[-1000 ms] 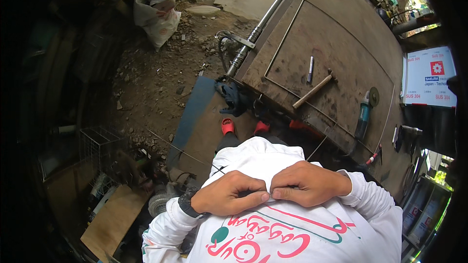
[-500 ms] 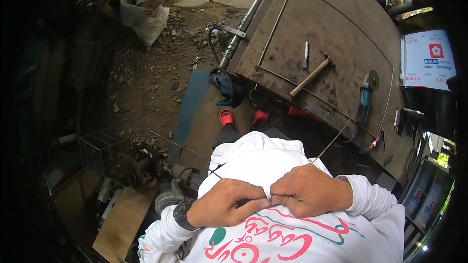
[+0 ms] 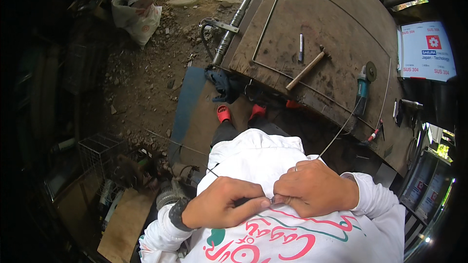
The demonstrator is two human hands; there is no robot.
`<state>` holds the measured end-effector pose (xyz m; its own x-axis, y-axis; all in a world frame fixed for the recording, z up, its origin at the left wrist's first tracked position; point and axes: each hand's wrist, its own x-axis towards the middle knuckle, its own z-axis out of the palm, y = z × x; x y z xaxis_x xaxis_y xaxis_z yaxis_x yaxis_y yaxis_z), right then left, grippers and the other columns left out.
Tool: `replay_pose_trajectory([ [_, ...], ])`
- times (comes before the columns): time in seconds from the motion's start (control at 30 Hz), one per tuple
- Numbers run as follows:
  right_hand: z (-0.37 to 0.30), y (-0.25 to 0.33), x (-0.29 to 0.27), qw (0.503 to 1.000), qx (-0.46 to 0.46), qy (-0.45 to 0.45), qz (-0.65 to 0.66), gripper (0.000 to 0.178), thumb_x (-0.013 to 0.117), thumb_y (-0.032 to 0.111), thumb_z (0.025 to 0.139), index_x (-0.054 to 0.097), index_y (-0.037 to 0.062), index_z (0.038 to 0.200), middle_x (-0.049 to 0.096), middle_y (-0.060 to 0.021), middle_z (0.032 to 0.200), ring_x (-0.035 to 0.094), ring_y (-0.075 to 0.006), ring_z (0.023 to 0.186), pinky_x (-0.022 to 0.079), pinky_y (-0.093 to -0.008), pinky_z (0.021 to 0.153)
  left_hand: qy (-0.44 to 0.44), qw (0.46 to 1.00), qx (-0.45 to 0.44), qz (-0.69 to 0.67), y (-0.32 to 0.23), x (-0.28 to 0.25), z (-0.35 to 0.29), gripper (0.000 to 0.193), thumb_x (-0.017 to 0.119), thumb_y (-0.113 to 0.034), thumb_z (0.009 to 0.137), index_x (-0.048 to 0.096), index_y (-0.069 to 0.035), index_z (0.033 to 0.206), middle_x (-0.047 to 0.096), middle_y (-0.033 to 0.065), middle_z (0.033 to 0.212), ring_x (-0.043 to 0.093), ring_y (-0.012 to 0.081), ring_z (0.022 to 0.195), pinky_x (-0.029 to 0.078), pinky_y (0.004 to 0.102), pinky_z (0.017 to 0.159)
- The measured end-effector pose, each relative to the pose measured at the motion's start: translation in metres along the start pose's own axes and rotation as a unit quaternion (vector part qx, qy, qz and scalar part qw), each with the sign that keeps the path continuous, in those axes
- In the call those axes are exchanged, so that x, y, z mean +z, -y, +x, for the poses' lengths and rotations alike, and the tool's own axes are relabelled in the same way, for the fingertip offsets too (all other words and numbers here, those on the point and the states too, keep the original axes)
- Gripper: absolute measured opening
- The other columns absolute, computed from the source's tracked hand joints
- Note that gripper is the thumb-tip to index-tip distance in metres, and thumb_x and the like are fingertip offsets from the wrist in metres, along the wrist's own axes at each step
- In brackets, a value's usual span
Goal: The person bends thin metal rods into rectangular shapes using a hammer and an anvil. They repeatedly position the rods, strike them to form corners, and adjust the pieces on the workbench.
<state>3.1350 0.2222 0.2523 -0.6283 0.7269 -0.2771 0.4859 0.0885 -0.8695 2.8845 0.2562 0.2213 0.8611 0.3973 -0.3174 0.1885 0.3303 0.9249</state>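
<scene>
Your left hand and right hand grip thin wire. A hammer lies on the brown table, near stony dirt.

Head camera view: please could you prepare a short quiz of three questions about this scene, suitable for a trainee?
1. True or false: a thin, straight metal rod runs from beside the person's right hand toward the brown, stained workbench.

2. Which thing lies wholly inside the thin, rectangular rod outline on the workbench?
A) the white plastic sack
B) the slim, light-coloured marker pen
C) the red shoes

3. Fill in: a black band circles the wrist of the person's ____ hand.

Key:
1. True.
2. B.
3. Left: the band sits between the left hand and the white sleeve.
</scene>
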Motion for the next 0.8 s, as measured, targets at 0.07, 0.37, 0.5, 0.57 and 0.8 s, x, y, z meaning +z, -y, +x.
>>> replay_pose_trajectory([
  [0.07, -0.002, -0.004, -0.003, 1.000, -0.003, -0.005, -0.002, 0.017, 0.065, 0.017, 0.092, 0.067, 0.0077, 0.079, 0.065, -0.0107, 0.066, 0.066, -0.0304, 0.061, 0.048, -0.0410, 0.057, 0.022, 0.998, 0.006, -0.061, 0.010, -0.006, 0.003, 0.023, 0.066, -0.021, 0.101, 0.073, 0.001, 0.097, 0.069, 0.0118, 0.078, 0.063, 0.0211, 0.066, 0.049, 0.0310, 0.066],
  [0.37, 0.001, -0.010, 0.002, 0.986, 0.049, 0.005, 0.160, 0.021, 0.065, 0.024, 0.098, 0.069, 0.0048, 0.090, 0.066, -0.0126, 0.072, 0.064, -0.0322, 0.063, 0.048, -0.0387, 0.060, 0.037, 0.996, 0.075, -0.014, 0.022, -0.012, 0.026, 0.029, 0.060, -0.026, 0.105, 0.070, 0.001, 0.101, 0.069, 0.0083, 0.081, 0.061, 0.0145, 0.072, 0.049, 0.0309, 0.068],
  [0.5, -0.002, -0.017, 0.003, 0.986, 0.050, -0.003, 0.160, 0.019, 0.064, 0.020, 0.099, 0.070, 0.0033, 0.093, 0.068, -0.0139, 0.077, 0.066, -0.0310, 0.067, 0.050, -0.0372, 0.062, 0.070, 0.996, 0.010, -0.063, 0.028, -0.016, 0.024, 0.032, 0.059, -0.029, 0.106, 0.068, -0.001, 0.097, 0.063, 0.0061, 0.073, 0.054, 0.0133, 0.066, 0.045, 0.0303, 0.063],
  [0.57, -0.004, -0.018, 0.000, 0.987, 0.061, 0.030, 0.147, 0.016, 0.064, 0.017, 0.098, 0.072, 0.0026, 0.096, 0.071, -0.0131, 0.080, 0.069, -0.0289, 0.070, 0.052, -0.0350, 0.065, 0.085, 0.993, 0.011, -0.076, 0.037, -0.012, 0.026, 0.033, 0.058, -0.031, 0.106, 0.067, -0.001, 0.095, 0.061, 0.0050, 0.070, 0.051, 0.0127, 0.064, 0.043, 0.0300, 0.062],
  [0.8, -0.003, -0.029, 0.016, 0.969, 0.130, 0.025, 0.208, 0.027, 0.059, 0.026, 0.102, 0.068, 0.0040, 0.088, 0.067, -0.0139, 0.073, 0.064, -0.0323, 0.065, 0.048, -0.0408, 0.064, 0.087, 0.996, -0.021, -0.010, 0.037, -0.018, 0.035, 0.031, 0.059, -0.031, 0.105, 0.067, -0.002, 0.097, 0.059, 0.0073, 0.068, 0.049, 0.0165, 0.061, 0.042, 0.0327, 0.061],
])
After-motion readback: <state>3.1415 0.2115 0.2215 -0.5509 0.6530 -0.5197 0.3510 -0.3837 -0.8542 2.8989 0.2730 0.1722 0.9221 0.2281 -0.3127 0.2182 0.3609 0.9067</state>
